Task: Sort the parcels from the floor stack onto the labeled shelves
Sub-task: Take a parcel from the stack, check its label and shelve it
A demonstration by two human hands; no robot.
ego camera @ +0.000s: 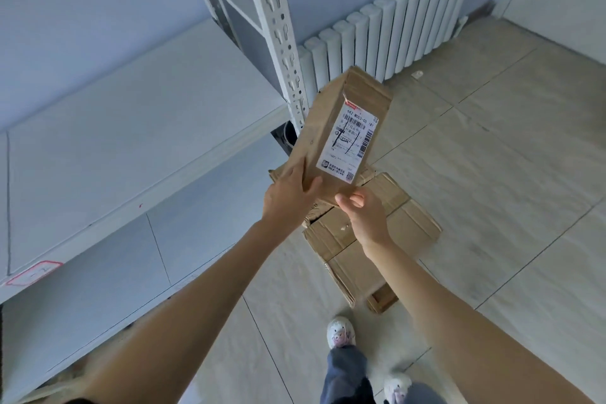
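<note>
Parcel (341, 138) gripped by both hands (288, 197), apparently above floor stack (370, 239).

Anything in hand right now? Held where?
A long brown cardboard parcel with a white shipping label, gripped at its near end: left hand on the left edge, right hand at the bottom corner.

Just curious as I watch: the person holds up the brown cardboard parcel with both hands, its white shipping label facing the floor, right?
Not quite. The head view shows the white shipping label facing up toward the camera, not the floor. The rest holds: the left hand and the right hand both hold up the brown cardboard parcel.
</note>
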